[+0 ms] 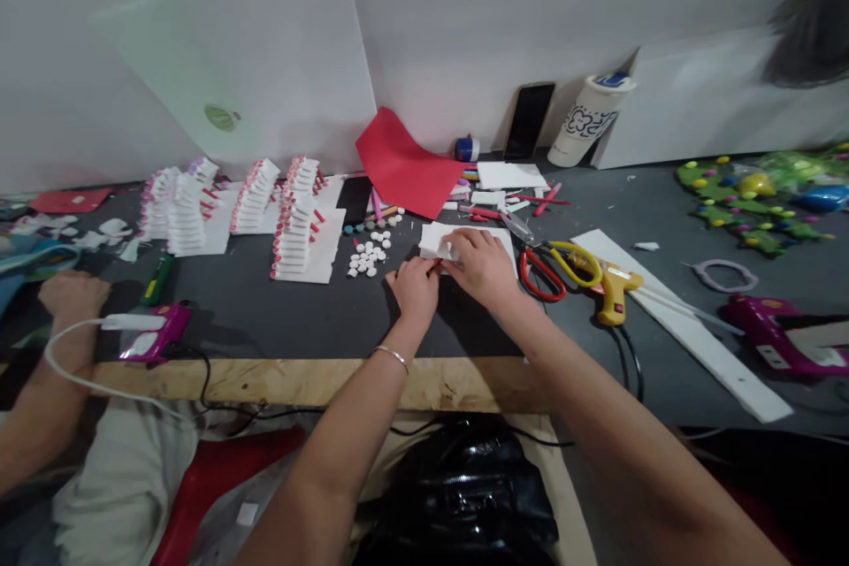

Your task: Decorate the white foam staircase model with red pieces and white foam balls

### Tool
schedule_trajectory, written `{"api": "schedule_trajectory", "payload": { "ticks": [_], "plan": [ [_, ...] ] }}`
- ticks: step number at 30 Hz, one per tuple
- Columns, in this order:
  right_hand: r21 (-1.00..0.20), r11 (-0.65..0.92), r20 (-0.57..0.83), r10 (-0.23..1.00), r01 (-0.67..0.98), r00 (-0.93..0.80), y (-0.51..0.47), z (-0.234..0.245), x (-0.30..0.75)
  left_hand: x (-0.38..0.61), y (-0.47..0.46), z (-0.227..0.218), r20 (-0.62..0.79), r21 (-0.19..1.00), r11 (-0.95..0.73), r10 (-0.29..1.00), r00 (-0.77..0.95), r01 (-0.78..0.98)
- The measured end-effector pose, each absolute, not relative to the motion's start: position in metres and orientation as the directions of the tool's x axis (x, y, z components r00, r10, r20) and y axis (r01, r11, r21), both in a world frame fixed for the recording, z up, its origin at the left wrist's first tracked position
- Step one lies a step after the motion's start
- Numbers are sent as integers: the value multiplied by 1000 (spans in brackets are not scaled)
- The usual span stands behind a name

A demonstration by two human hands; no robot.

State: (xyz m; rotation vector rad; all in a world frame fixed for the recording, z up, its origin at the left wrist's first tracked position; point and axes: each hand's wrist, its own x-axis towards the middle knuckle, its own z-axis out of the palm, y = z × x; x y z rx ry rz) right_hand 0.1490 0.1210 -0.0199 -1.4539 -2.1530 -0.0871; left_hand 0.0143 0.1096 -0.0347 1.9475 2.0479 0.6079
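My left hand, with a silver bangle on its wrist, is closed at the near left corner of a white sheet on the dark table. My right hand reaches over that sheet, its fingers curled together on a small white strip. Both sets of fingertips meet at this strip, and part of it is hidden behind them. Left of my hands lie several small white discs. Scissors with red and yellow handles rest right of my right hand.
Rows of white pieces with red tips stand on the left. A yellow glue gun, a long white strip and a purple device are on the right. Behind are red sheet, phone and cup. Another person's hand rests far left.
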Motion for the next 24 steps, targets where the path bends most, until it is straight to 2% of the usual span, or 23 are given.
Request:
{"api": "schedule_trajectory", "payload": {
  "ticks": [12,24],
  "plan": [
    [-257,442,484,828,859,-282,120,-25,151,13,113,-36,129,397,-23,991,-31,917],
    [-240,432,459,840,870,-290,119,-24,152,14,114,-35,122,428,-9,991,-48,904]
  ]
}}
